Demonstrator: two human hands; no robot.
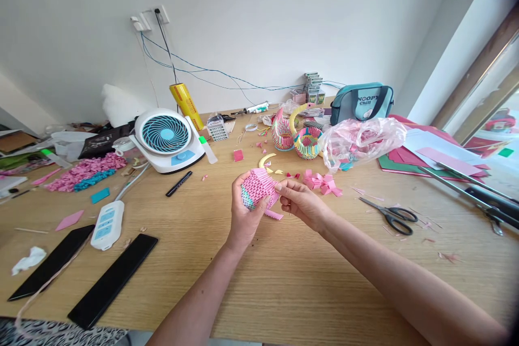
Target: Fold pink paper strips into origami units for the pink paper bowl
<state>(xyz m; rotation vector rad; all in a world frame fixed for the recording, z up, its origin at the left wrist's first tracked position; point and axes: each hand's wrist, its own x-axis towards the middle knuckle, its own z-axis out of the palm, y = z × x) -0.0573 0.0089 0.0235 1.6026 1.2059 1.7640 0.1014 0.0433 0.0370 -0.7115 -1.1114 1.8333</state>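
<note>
My left hand (243, 221) is closed around a folded-paper model (259, 189), made of rows of small pink units with blue, green and lilac ones at its lower left. At the model's right edge, my right hand (302, 203) pinches thumb and forefinger together; whatever is between the fingertips is too small to make out. A pink folded-paper strip (273, 215) shows just below the model. Behind it lies a curved yellow paper piece (265, 159). Pink paper pieces (324, 183) are heaped beyond my right hand.
Two folded-paper baskets (308, 143) stand near a pink plastic bag (360, 140). Scissors (395, 216) and a paper trimmer (478, 200) lie to the right. A fan (168, 138), a power strip (107, 224), a black pen (179, 184) and pink folded units (87, 172) occupy the left.
</note>
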